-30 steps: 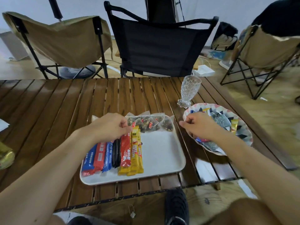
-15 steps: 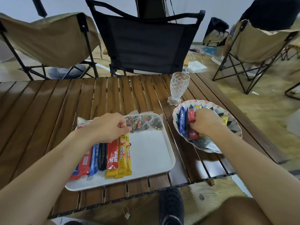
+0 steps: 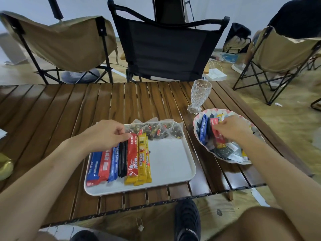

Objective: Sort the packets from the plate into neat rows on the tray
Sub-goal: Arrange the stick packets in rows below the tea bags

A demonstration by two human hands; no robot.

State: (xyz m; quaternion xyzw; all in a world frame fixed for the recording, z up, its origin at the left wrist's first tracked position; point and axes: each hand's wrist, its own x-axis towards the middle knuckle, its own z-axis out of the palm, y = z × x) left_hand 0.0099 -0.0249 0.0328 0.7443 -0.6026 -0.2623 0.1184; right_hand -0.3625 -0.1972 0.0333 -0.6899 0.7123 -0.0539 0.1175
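Note:
A white tray (image 3: 173,162) lies on the table in front of me. On its left half, stick packets (image 3: 121,159) lie in a row: blue, red, blue, black, red, yellow. Several clear tea bags (image 3: 156,129) line its far edge. My left hand (image 3: 107,134) rests at the far ends of the sticks, with curled fingers pinching the top of the black ones. To the right, a patterned plate (image 3: 197,126) holds mixed packets. My right hand (image 3: 232,129) is over the plate and pinches a red packet (image 3: 217,136). A blue packet (image 3: 203,130) stands beside it.
A cut-glass goblet (image 3: 199,94) stands just behind the plate. Folding chairs (image 3: 166,49) ring the far side of the slatted wooden table (image 3: 52,119). A yellow object (image 3: 5,167) sits at the left edge. My shoe (image 3: 187,221) shows below the near table edge.
My right hand has shifted from the plate's near side into its middle and taken hold of a red packet. My left hand has stayed on the stick packets.

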